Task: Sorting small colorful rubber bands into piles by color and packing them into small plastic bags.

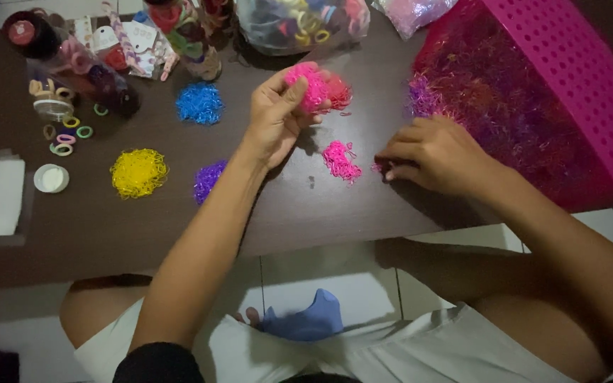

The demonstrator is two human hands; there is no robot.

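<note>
Clump of pink elastic bands (311, 86) pinched in left hand (276, 117), raised off worktop (292, 206), a rounded wad with no clear long axis. Probably kept up to gather more. Right hand (434, 156) lying low, fingertips pinching at stray pink bands (340, 160) between the 2 hands. Blue (199, 103), yellow (138, 172), purple piles (208, 180) left of left hand; pink basket (569, 85) beyond right hand.

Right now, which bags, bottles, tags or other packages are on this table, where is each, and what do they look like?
Clear plastic bag: top centre edge, bulging, full of mixed-colour hair ties.
Second clear bag: top right of centre, holding pale pink material.
Clear bottle: top left, lying tilted, dark cap, coloured rings inside.
Paper tags: top left, white cards beside the bottle.
Small white lid: left side, round.
Pink perforated basket: right edge, rectangular.
</note>
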